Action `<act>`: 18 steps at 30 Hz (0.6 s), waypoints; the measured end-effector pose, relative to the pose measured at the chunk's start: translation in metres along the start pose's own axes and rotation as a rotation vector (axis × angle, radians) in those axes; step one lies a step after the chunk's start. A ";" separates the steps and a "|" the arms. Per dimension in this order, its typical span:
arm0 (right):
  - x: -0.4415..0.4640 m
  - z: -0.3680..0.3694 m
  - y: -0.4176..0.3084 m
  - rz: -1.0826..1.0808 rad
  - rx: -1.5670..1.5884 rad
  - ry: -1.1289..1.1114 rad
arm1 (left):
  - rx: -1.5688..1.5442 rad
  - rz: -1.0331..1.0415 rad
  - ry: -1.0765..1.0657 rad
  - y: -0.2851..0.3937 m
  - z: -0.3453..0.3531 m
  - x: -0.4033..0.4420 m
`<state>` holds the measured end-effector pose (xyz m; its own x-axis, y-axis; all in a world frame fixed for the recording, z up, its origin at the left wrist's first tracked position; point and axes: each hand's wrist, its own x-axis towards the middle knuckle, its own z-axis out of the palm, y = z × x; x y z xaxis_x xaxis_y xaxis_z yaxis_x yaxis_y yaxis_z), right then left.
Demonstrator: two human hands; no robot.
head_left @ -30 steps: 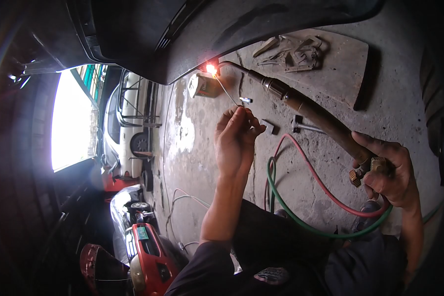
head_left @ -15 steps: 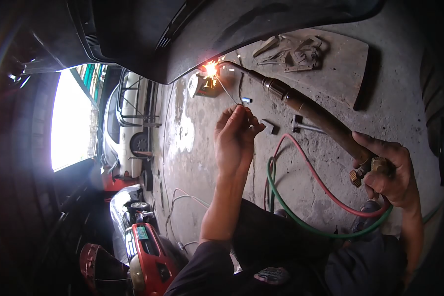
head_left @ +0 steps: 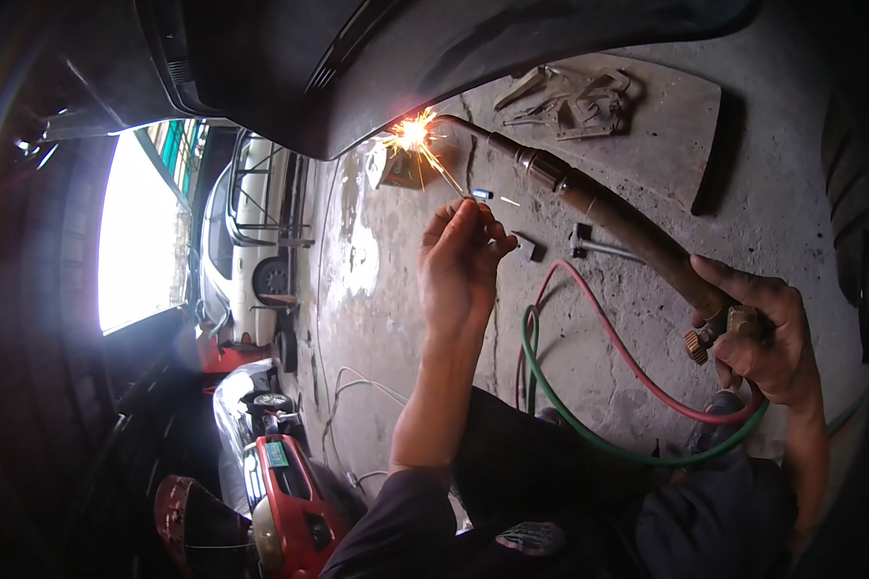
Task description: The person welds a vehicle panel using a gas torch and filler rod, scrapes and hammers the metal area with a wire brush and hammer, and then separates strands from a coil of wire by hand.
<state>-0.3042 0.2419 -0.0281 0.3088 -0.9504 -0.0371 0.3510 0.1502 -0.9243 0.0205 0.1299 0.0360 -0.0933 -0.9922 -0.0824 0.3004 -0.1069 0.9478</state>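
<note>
My left hand [head_left: 462, 261] pinches a thin metal rod [head_left: 451, 179], whose far end reaches into a bright burst of sparks [head_left: 412, 133]. In my right hand [head_left: 768, 338] is the valve end of a long brass-coloured torch [head_left: 637, 227]. The torch's bent tip points at the same sparks, just under the edge of a dark vehicle panel [head_left: 357, 106]. A red hose [head_left: 603, 323] and a green hose [head_left: 574, 420] loop below the torch. Glare hides the exact spot where rod and tip meet the panel.
A flat board [head_left: 681, 125] with metal parts [head_left: 589, 101] lies at the upper right. A can [head_left: 396, 166] stands behind the sparks. A hammer-like tool [head_left: 603, 246] and a small block [head_left: 525, 247] are on the floor. A white vehicle [head_left: 261, 222] and a red car [head_left: 299, 502] stand left.
The small red-white glow has grown into a wide spray of sparks, some flying down along the rod. My left hand has shifted slightly up towards it. My right hand has barely moved.
</note>
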 end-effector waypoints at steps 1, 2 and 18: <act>0.000 0.000 0.000 -0.001 -0.004 0.002 | 0.000 -0.001 0.001 0.000 0.001 0.000; -0.001 0.000 0.000 0.000 -0.004 -0.003 | 0.000 -0.001 0.001 0.000 0.002 -0.001; 0.000 0.000 -0.002 -0.007 -0.002 -0.009 | -0.014 0.002 -0.006 0.000 -0.003 0.002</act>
<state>-0.3046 0.2413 -0.0267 0.3148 -0.9487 -0.0274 0.3516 0.1434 -0.9251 0.0234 0.1278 0.0352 -0.0981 -0.9921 -0.0785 0.3138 -0.1058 0.9436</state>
